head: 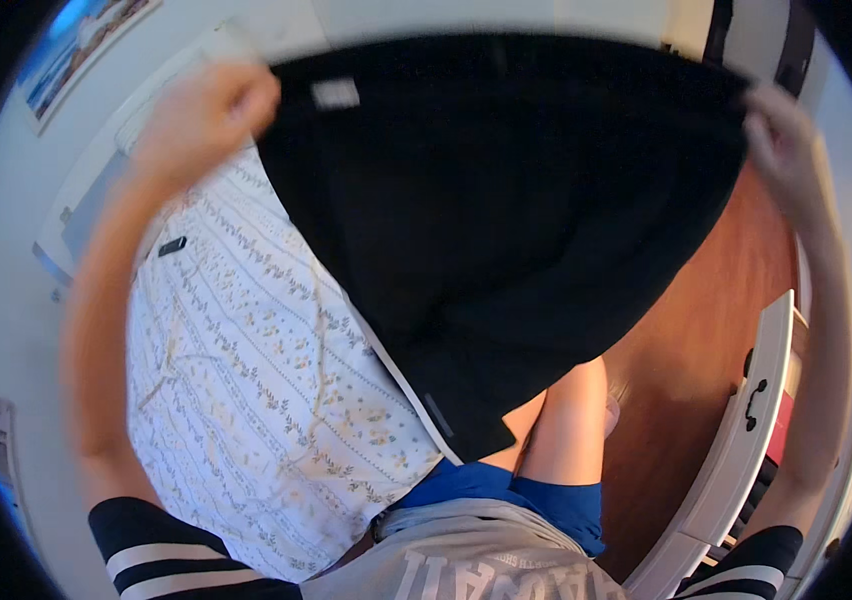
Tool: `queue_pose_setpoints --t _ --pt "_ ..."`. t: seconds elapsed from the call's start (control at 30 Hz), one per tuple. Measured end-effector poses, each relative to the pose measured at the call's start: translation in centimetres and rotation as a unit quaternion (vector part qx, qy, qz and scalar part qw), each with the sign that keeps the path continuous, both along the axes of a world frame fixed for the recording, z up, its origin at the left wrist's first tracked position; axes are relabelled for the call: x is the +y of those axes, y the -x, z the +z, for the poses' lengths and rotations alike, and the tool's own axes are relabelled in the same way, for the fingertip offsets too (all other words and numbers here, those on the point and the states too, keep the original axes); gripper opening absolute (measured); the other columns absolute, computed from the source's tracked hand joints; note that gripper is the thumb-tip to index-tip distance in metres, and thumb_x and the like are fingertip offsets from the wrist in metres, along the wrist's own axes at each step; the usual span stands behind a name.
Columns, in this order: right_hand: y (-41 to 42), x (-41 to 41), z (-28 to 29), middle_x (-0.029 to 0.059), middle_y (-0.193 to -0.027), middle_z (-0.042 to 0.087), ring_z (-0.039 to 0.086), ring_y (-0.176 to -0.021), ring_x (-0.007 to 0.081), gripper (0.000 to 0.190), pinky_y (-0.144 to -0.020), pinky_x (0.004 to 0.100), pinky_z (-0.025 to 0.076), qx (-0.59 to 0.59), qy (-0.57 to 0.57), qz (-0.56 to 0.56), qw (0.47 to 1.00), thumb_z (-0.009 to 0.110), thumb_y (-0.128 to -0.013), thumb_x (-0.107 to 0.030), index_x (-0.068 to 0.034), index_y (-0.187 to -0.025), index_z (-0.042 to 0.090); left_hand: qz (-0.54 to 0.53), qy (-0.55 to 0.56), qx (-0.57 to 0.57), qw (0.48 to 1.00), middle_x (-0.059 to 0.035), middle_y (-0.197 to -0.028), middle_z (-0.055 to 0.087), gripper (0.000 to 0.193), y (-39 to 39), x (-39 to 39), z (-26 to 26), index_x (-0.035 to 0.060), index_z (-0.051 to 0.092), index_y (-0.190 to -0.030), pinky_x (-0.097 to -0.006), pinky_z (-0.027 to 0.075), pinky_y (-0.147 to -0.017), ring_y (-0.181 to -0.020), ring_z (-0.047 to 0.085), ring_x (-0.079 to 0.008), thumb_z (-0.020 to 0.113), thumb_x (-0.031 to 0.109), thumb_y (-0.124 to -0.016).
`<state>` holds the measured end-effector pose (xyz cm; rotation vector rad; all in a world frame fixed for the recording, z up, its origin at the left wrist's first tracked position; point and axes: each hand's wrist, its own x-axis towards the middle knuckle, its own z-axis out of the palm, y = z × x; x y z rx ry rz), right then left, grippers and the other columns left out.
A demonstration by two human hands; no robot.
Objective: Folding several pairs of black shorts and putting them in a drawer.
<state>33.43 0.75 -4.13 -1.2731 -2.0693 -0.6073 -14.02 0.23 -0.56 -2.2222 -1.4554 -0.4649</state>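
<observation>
A large black cloth garment (501,217) hangs spread between my two raised hands. My left hand (208,112) grips its upper left corner and is blurred. At the upper right corner, my right hand (786,135) is closed on the cloth. Near the top left edge the garment bears a small white label (336,94), and a pale strip runs along its lower left edge. Its lower end hangs over my lap, above my blue shorts (463,484). The folds inside the black cloth are too dark to make out.
A bed with a white floral-patterned cover (268,360) lies on the left, with a small black object (172,246) on it. On the right, an open white drawer (760,405) stands above the wooden floor (666,360). A framed picture (80,56) hangs upper left.
</observation>
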Motion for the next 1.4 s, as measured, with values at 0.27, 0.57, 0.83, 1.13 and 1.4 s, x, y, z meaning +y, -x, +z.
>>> queue_pose_setpoints --t 0.27,0.57,0.83,1.13,1.4 --pt "-8.4 -0.6 13.3 0.0037 -0.096 0.061 0.061 -0.095 0.0139 0.026 -0.087 0.0287 0.046 -0.102 -0.156 0.008 0.982 0.058 -0.096 -0.025 -0.003 -0.11 0.062 -0.051 -0.183 0.077 0.979 -0.008 -0.114 0.066 0.041 2.6 6.2 13.4 0.0045 0.065 -0.119 -0.0266 0.048 -0.078 -0.086 0.06 -0.0144 0.068 0.031 -0.089" --pt "-7.4 -4.2 14.5 0.0045 -0.097 0.066 0.064 -0.092 0.0119 0.027 -0.086 0.0267 0.05 0.053 0.199 -0.006 0.979 0.063 -0.091 -0.015 -0.003 -0.115 0.061 -0.119 0.013 -0.081 0.989 -0.0062 -0.114 0.06 0.044 -0.4 6.1 13.9 0.0012 0.052 -0.129 -0.0284 0.044 -0.094 -0.105 0.057 -0.0152 0.065 0.016 -0.089" --pt "-5.3 -7.3 14.7 0.0139 -0.111 0.063 0.065 -0.1 0.0219 0.038 -0.093 0.0352 0.05 0.422 0.213 0.361 0.804 0.061 -0.084 0.0 0.001 -0.121 0.052 -0.38 0.164 -0.537 0.736 -0.0053 -0.118 0.06 0.043 -1.4 4.2 14.2 0.0035 0.055 -0.127 -0.0273 0.044 -0.096 -0.106 0.057 -0.0166 0.058 0.024 -0.09" --pt "1.2 -3.5 11.1 0.0082 -0.091 0.064 0.063 -0.083 0.0162 0.026 -0.078 0.0255 0.054 0.511 0.248 0.218 0.794 0.069 -0.079 -0.019 0.0 -0.097 0.064 -0.314 0.356 -0.594 0.65 -0.007 -0.087 0.067 0.033 -17.2 5.5 7.1 -0.0003 0.064 -0.102 -0.0247 0.055 -0.065 -0.073 0.066 -0.0124 0.065 0.029 -0.088" --pt "6.1 -4.4 10.7 0.0151 -0.102 0.06 0.063 -0.096 0.0218 0.06 -0.086 0.0297 0.052 0.362 0.095 0.436 0.818 0.073 -0.081 -0.033 0.005 -0.121 0.051 -0.443 0.267 -0.507 0.689 -0.0025 -0.089 0.065 0.029 -21.5 0.5 8.3 0.0048 0.058 -0.109 -0.0207 0.055 -0.065 -0.074 0.066 -0.0104 0.067 0.022 -0.089"
